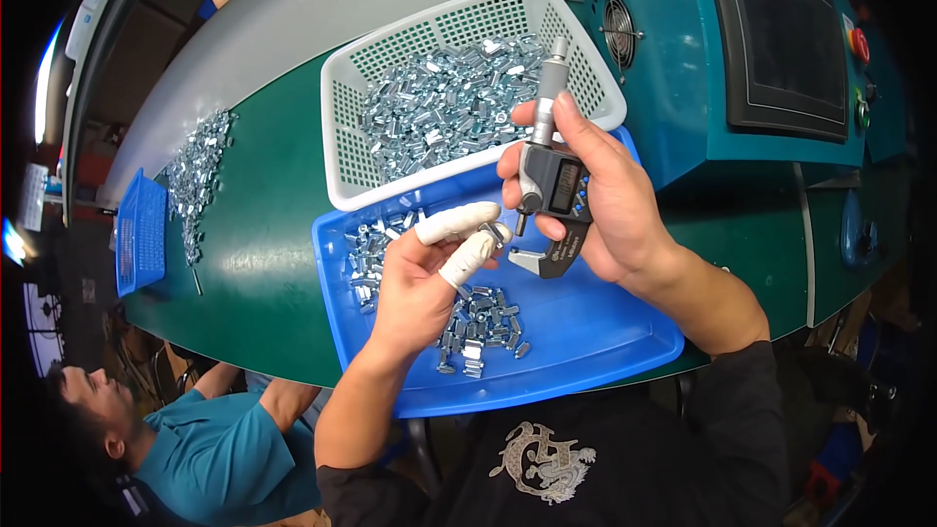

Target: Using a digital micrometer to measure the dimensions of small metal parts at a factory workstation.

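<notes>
My left hand [429,273], with white finger cots on its thumb and forefinger, pinches a small metal part [497,231], mostly hidden by the fingertips. Close to its right, my right hand [610,195] is wrapped round a digital micrometer [565,185] with a grey barrel, a small display and a dark C-shaped frame. The micrometer's jaws stand apart with nothing between them; the held part is just left of that gap. Beneath both hands lies a blue tray [586,356], with loose shiny metal pieces [478,327] in its left half.
Behind the tray, a white perforated basket [342,151] holds many similar pieces. Farther left, more pieces [198,166] lie on the green table [264,263] by a small blue basket [142,234]. A teal machine with a screen [786,39] stands at right. A person in teal [215,449] sits at lower left.
</notes>
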A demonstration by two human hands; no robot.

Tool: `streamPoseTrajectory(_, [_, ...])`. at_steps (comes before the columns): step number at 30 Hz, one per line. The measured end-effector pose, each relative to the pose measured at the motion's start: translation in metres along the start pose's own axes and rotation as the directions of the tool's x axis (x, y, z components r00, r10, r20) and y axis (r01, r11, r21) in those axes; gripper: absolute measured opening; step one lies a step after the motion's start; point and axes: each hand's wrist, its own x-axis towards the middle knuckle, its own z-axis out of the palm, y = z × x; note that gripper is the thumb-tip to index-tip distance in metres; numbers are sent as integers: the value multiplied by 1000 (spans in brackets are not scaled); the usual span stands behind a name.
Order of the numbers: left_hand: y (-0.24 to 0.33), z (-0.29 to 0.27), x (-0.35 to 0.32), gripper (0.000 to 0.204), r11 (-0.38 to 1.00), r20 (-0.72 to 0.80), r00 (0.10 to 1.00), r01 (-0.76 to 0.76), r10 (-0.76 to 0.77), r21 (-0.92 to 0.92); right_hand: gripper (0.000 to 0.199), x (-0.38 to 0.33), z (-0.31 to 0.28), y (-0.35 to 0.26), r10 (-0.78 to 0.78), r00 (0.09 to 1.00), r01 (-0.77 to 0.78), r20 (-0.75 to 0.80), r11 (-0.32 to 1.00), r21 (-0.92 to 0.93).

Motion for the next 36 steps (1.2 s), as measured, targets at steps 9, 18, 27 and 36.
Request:
streamPoseTrajectory(9, [-6,2,-2,22,993,-19,1000,18,-21,-118,46,0,-2,4,3,999,-6,39,998,58])
streamPoseTrajectory(18, [-2,5,-3,20,994,-7,1000,14,-14,-105,45,-1,-2,3,-8,999,7,40,999,32])
streamPoseTrajectory(27, [-1,6,-4,21,993,-13,1000,10,-11,-119,37,-1,2,1,1,1000,-1,-8,1000,10])
streamPoseTrajectory(36, [-2,7,-5,21,993,-5,1000,1,-2,-118,37,-2,1,1,5,1000,-5,-12,1000,-8])
